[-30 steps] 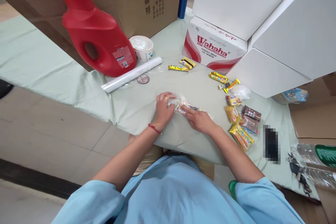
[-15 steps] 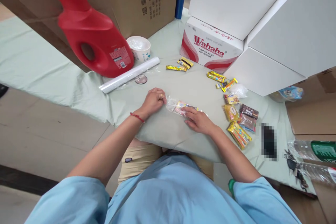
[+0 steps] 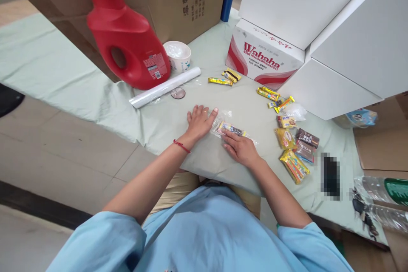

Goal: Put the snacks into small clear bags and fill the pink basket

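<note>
My left hand [image 3: 199, 123] lies on the cloth-covered table with its fingers spread and nothing in its grip. Its thumb is beside a piece of clear plastic [image 3: 217, 123], which looks like film or a bag. A small snack packet [image 3: 234, 129], dark and yellow with some pink, lies on or in this plastic; I cannot tell which. My right hand [image 3: 241, 148] rests with outstretched fingers on the near side of the packet, pressing or touching it, and partly covers it.
A white film roll [image 3: 165, 88], a round disc [image 3: 177, 93], a paper bowl [image 3: 179, 56] and a red jug [image 3: 127, 42] are at the left. Yellow snack bars [image 3: 219, 81], more snack packs [image 3: 295, 165], a Wahaha carton [image 3: 264, 55] and keys [image 3: 363, 212] lie around.
My left hand has let go of the plastic's left end and spread its fingers. The plastic lies flatter and wider. My right hand stays on the packet; the view has shifted slightly.
</note>
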Action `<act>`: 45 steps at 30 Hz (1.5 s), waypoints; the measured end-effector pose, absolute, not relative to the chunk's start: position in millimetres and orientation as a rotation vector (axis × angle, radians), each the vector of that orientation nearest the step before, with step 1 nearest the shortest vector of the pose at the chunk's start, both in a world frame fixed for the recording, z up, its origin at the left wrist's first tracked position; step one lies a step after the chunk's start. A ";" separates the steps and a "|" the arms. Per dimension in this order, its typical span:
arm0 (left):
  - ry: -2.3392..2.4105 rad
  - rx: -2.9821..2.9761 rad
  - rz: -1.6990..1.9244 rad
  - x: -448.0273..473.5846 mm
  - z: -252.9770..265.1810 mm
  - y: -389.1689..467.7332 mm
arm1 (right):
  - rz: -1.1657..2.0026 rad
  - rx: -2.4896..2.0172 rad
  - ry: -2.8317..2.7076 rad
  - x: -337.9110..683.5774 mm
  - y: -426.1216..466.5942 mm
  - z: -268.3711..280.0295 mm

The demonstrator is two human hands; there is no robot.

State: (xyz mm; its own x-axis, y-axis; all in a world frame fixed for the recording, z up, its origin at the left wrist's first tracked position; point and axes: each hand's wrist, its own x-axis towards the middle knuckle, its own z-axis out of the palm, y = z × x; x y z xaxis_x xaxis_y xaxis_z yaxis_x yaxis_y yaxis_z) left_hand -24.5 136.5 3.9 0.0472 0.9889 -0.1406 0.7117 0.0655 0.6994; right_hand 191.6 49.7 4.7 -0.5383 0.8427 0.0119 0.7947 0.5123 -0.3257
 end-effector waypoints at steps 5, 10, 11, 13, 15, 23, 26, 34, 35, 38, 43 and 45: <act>1.679 1.686 0.651 4.8 25.9 122.0 | 0.361 -1.428 -2.623 187.9 49.6 3.1; 1.766 1.695 0.730 15.0 23.4 116.9 | 0.370 -1.422 -2.635 188.1 49.5 0.5; 1.802 1.655 0.748 10.2 19.5 118.8 | 0.383 -1.396 -2.624 189.0 49.4 -0.5; 1.820 1.565 0.750 -3.7 11.2 124.0 | 0.405 -1.345 -2.590 191.3 49.0 -3.3; 1.705 1.529 0.710 -18.2 5.4 128.4 | 0.419 -1.311 -2.541 193.4 48.6 -6.4; 1.499 1.809 0.906 -5.3 4.0 101.3 | 0.477 -1.231 -2.399 193.4 49.8 -14.3; 1.387 2.108 0.796 15.4 -3.3 78.2 | 0.549 -1.250 -2.344 198.0 48.1 -15.2; 1.486 2.554 0.344 31.5 -13.9 40.8 | 0.423 -1.514 -1.698 230.0 17.0 -7.9; 1.495 2.570 0.316 31.8 -13.4 39.7 | 0.291 -1.634 -1.639 232.8 12.5 -9.8; 1.517 2.588 0.282 32.4 -12.6 38.6 | 0.068 -1.890 -1.636 237.5 1.5 -16.6; 1.515 2.600 0.298 32.4 -13.1 38.7 | 0.362 -1.904 -1.667 237.7 -4.2 1.7; 1.518 2.595 0.315 32.9 -12.8 38.5 | 0.528 -1.929 -1.598 233.8 3.7 19.7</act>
